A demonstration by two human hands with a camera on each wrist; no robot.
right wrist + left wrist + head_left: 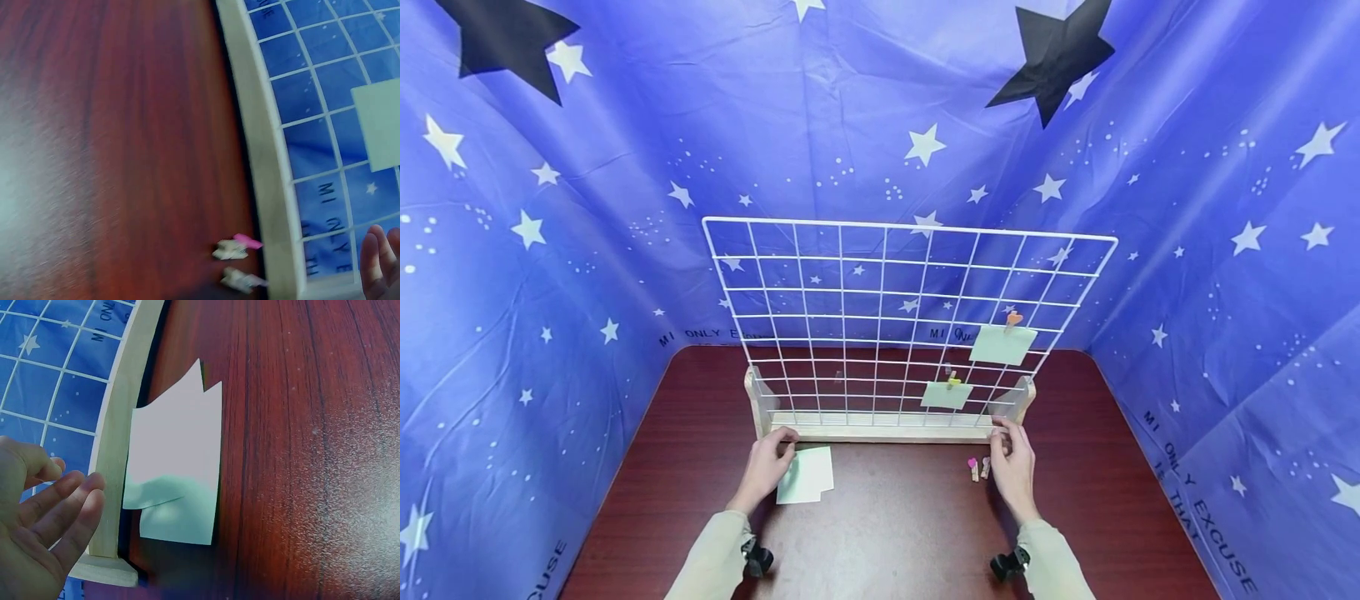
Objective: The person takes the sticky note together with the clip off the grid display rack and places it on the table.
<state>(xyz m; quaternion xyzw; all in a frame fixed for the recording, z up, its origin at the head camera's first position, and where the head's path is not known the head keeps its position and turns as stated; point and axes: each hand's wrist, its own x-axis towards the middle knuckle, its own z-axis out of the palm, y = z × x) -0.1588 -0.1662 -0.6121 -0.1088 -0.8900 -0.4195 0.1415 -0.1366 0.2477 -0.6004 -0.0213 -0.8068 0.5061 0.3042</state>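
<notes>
Lying just beside the left grip [763, 468], green notes [806, 477] overlap.

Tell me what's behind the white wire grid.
Through the white wire grid show the blue star-print curtain and, lower, the dark red tabletop. Areas behind the upper pale-green note and lower pale-green note are covered.

The head view looks forward and down from farther back, over the whole rack [880, 319] and much desk [880, 533]. The wrist views look closely, turned sideways: left shares the papers [175, 450] with it, right the pegs [230, 250].
</notes>
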